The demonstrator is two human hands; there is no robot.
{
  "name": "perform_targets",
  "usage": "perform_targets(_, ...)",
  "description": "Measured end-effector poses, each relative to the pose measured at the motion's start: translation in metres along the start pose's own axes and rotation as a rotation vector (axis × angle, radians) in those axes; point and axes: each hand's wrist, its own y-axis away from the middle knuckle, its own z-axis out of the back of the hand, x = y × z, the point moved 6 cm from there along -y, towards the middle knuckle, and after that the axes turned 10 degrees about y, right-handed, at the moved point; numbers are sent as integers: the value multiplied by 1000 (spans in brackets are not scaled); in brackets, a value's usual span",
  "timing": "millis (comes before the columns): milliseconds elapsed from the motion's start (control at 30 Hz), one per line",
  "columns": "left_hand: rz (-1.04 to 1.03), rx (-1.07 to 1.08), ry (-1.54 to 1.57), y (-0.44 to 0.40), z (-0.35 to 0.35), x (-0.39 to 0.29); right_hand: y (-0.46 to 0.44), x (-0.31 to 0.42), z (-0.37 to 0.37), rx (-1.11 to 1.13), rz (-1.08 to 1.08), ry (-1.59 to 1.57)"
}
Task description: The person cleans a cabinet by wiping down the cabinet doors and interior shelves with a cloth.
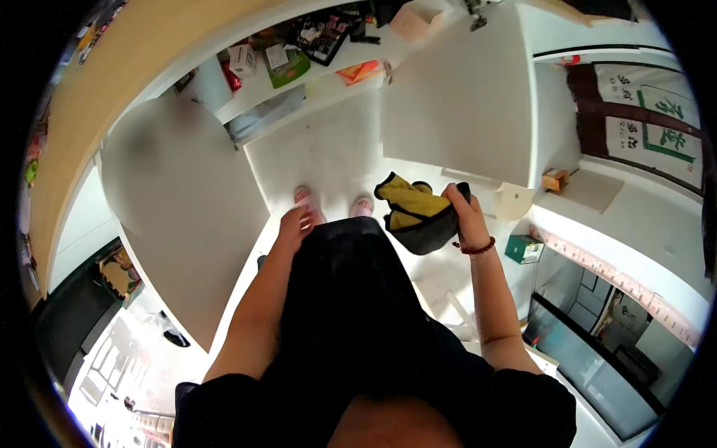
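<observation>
My right hand is closed round a bunched cleaning cloth, yellow on one side and dark grey on the other, with a black edge. The cloth hangs folded to the left of the hand, in front of my body. A dark red bead bracelet circles the right wrist. Beside my dark clothing, my left hand is loosely curled with its fingers a little apart, and nothing shows in it.
Open white cabinet doors stand at left and right. Between them, a shelf carries a white box, a green packet and black packages. A green box sits at the right. My feet are on the pale floor.
</observation>
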Motion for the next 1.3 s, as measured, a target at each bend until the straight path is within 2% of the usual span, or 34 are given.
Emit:
perform_targets(100, 71, -49, -41, 20, 45, 15, 4, 6, 10, 91, -21, -11)
perform_targets(133, 71, 8, -55, 21, 61, 22, 8, 9, 14, 146, -35, -68)
perform_targets(167, 15, 63, -58, 47, 57, 20, 17, 21, 21, 159, -17, -86)
perform_targets(233, 21, -3, -60, 79, 43, 14, 39, 48, 27, 181, -3, -138)
perform_targets(300, -20, 115, 135, 76, 25, 17, 58, 78, 46, 273, 121, -249)
perform_targets(333, -54, 121, 147, 124, -25, -7, 71, 94, 65, 110, 139, -313)
perform_targets(400, -188, 154, 72, 148, -49, -24, 75, 117, 126, -193, 235, -385)
perform_targets(433, -236, 196, 63, 161, -58, -30, 96, 157, 116, -113, 435, -495)
perform_targets(500, -228, 201, -61, 165, -39, -18, 101, 182, 151, -83, 532, -554)
perform_targets(533, -219, 207, -126, 169, -28, -13, 99, 189, 166, -174, 637, -501)
perform_targets(567, -171, 127, -151, 177, -10, -3, 98, 195, 178, -268, 744, -447)
perform_targets(600, -106, 35, -141, 180, 18, 12, 100, 200, 182, -543, 735, -163)
perform_targets(633, -46, -57, -132, 177, 52, 26, 86, 195, 186, -553, 837, 253)
perform_targets(700, 10, -230, 171, 179, 129, 45, 46, 171, 165, -471, 886, 640)
perform_targets(767, -143, -51, 484, 165, 207, 41, 11, 133, 130, -422, 892, 1094)
perform_targets(833, -426, -367, 594, 190, 248, 3, 23, 131, 106, -448, 767, 1287)
perform_targets(900, -600, -504, 619, 233, 239, -42, 6, 124, 114, -461, 895, 1092)
perform_targets(933, -671, -444, 566, 243, 233, -56, 3, 124, 117, -469, 958, 990)
perform_targets(1000, -818, -318, 469, 254, 220, -79, 1, 124, 119, -345, 957, 819)
perform_targets(1033, -818, -274, 500, 253, 215, -79, 1, 124, 116, -276, 957, 735)
perform_targets(1100, -818, -184, 561, 244, 207, -77, 1, 120, 114, -302, 954, 630)
perform_targets(1133, -890, -245, 155, 240, 206, -74, -1, 119, 113, -319, 954, 574)
perform_targets(1200, -893, -177, -58, 220, 194, -67, -7, 114, 110, -281, 899, 386)
perform_targets(1267, -905, -93, -73, 222, 154, -59, -4, 112, 96, -231, 895, 95)
perform_targets(1300, -920, -40, 18, 229, 109, -57, -12, 106, 89, -172, 805, -52)
